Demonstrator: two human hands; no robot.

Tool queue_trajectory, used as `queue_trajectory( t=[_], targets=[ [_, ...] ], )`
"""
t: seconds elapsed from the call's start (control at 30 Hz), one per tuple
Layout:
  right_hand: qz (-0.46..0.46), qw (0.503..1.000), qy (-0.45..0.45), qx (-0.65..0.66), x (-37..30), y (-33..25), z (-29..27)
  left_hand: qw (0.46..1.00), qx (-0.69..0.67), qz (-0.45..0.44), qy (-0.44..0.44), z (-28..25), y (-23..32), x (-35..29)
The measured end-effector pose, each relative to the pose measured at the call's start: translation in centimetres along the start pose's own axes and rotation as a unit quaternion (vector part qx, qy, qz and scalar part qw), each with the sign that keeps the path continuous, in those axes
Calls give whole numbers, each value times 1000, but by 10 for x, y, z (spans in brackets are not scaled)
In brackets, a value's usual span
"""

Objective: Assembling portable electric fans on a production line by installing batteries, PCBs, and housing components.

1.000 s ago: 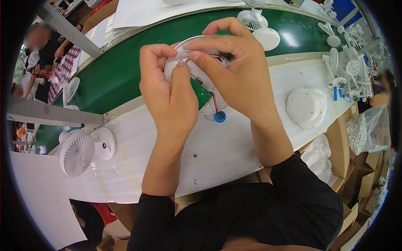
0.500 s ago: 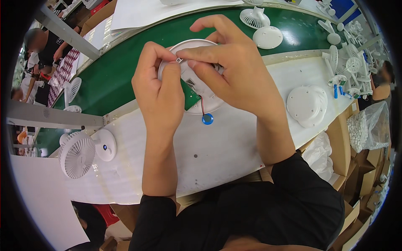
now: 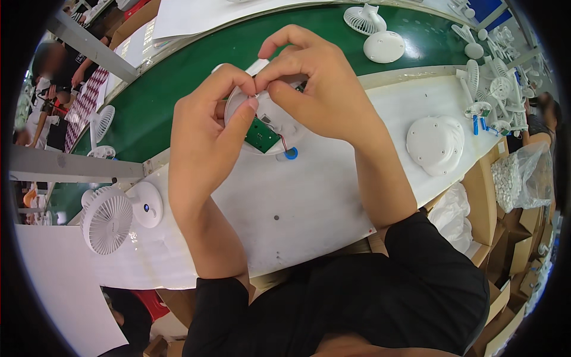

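Note:
Over the far side of the white work surface, a round white fan base [image 3: 270, 110] is held up between both hands, its hollow inside showing. My left hand [image 3: 205, 134] grips it at the left, fingers curled at the rim and thumb inside. My right hand [image 3: 318, 86] is closed, finger and thumb pinching near the left fingertips; what they hold is hidden. A green circuit board [image 3: 262, 135] lies in the base's near left part. From it, red and dark wires run to a small round blue part [image 3: 291, 153] hanging at the near rim.
A white desk fan [image 3: 110, 217] stands at the left. Stacked white round covers [image 3: 435, 146] lie at the right. Another fan [image 3: 383, 44] lies on the green belt [image 3: 166, 101]. Fan parts crowd the far right [image 3: 499, 89], above open cartons [image 3: 479, 196]. A metal post [image 3: 77, 160] juts in at left.
The fan base has tilted and shifted slightly left. My left hand has moved left and turned. A small white piece seen between my fingertips is now hidden. The blue part has turned more edge-on.

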State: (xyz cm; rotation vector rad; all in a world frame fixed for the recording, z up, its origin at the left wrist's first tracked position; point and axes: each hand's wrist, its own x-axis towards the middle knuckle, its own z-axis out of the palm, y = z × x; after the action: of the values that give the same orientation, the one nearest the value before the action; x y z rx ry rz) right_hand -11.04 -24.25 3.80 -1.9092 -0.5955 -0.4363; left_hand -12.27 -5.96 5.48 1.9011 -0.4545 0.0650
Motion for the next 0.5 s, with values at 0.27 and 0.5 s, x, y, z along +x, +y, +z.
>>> queue_trajectory(
  t=[0.27,0.5],
  targets=[
    [101,994,35,16,6,22,-13,977,151,-5,149,-1,-20,9],
    [393,872,-151,251,-7,75,54,925,206,84,309,-10,-67,9]
  ],
)
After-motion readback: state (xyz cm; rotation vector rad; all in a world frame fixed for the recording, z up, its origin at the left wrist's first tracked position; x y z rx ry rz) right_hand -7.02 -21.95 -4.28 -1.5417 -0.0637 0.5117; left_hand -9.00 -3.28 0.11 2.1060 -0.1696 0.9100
